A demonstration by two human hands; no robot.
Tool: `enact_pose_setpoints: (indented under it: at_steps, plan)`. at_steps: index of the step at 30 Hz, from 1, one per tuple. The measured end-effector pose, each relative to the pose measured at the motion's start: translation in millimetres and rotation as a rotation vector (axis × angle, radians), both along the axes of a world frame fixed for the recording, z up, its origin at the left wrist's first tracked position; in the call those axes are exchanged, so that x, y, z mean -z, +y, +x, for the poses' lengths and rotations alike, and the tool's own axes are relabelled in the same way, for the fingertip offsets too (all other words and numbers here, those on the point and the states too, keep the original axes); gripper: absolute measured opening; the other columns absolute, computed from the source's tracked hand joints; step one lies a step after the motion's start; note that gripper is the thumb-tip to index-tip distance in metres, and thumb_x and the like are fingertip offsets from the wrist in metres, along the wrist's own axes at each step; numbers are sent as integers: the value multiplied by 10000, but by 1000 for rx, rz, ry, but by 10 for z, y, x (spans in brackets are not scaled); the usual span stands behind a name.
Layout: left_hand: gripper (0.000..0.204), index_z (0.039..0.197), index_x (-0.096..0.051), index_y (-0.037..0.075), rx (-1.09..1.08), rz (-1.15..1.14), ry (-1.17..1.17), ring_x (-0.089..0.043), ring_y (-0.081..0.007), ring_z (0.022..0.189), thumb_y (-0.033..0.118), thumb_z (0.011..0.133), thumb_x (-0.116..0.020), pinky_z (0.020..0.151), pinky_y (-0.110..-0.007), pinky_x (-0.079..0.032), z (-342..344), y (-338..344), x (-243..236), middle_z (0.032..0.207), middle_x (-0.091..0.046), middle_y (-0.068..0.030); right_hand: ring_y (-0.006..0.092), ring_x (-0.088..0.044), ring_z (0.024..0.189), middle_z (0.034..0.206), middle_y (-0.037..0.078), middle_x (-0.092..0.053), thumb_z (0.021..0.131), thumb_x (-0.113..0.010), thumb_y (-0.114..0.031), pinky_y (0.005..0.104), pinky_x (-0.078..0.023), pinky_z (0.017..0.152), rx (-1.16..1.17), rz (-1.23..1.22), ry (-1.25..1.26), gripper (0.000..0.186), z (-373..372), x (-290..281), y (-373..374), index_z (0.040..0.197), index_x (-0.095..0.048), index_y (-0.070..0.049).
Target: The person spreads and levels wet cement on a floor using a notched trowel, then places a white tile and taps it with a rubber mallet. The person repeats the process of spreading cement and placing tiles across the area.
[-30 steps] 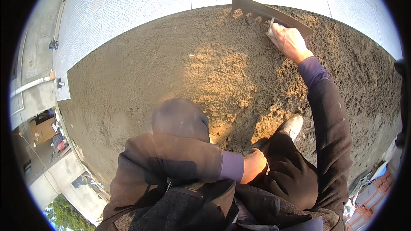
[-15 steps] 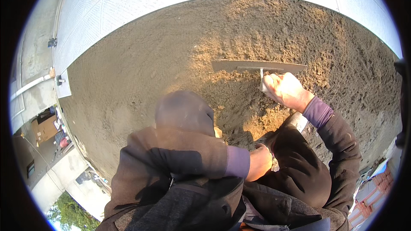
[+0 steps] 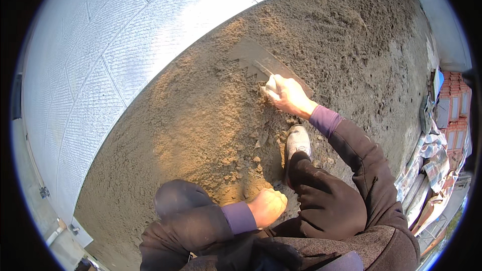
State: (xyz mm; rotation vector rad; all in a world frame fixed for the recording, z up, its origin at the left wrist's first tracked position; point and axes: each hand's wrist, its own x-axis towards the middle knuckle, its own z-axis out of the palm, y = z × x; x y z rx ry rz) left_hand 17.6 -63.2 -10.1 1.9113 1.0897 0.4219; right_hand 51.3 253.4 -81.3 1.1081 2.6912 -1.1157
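My right hand (image 3: 291, 96) is closed round the pale handle of a long rectangular finishing trowel (image 3: 266, 56). The blade lies flat on damp, crumbly grey-brown mortar (image 3: 201, 135), slanting from upper left to lower right. Mortar partly covers its far left end. Lower down, my left hand (image 3: 268, 207) makes a loose fist in front of my body, above the mortar and beside my bent knees. Nothing shows sticking out of that fist, though its inner side faces away.
A light wall of textured panels (image 3: 100, 70) borders the mortar along the left and far side. My dusty shoe (image 3: 298, 140) stands on the mortar just below the trowel. To the right lie crumpled patterned sheets (image 3: 434, 158) and stacked reddish blocks (image 3: 454, 113).
My view has turned toward the right. The trowel has swung from nearly level to a diagonal slant. My left hand has come away from beside my right leg.
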Motion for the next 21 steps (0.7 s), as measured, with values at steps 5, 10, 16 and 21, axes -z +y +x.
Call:
enact_pose_setpoints:
  at_steps: [5,10,16,21]
  plan:
    - [264,936,-610,42,124,-66,206,-689,-305,799,298,934,-674,722,-434,-538,40,193,38,840,-668,-122,455,-720,931,962,269,-738,1022,-650,-459,514,-564,839,246,173,-67,464,517,128,1153,1077,-619,1]
    - [217,928,-631,29,42,-26,138,-672,-296,771,196,808,-699,685,-430,-524,23,329,65,805,-653,-103,286,-658,685,813,131,-665,1030,-660,-450,409,-501,585,615,114,110,411,902,41,1907,947,-649,-47]
    - [309,988,-612,33,-4,-54,146,-671,-293,793,330,938,-683,691,-413,-534,52,646,-306,841,-648,-117,38,-480,499,708,-58,-543,1035,-685,-446,204,-328,418,822,-866,371,356,981,-307,1249,883,-562,-149]
    - [311,1030,-640,8,-71,-322,95,-702,-346,812,305,946,-680,660,-452,-578,322,766,-750,864,-677,-155,165,-492,570,706,41,-569,1027,-699,-379,333,-431,551,157,-766,315,380,769,-648,428,851,-572,-66]
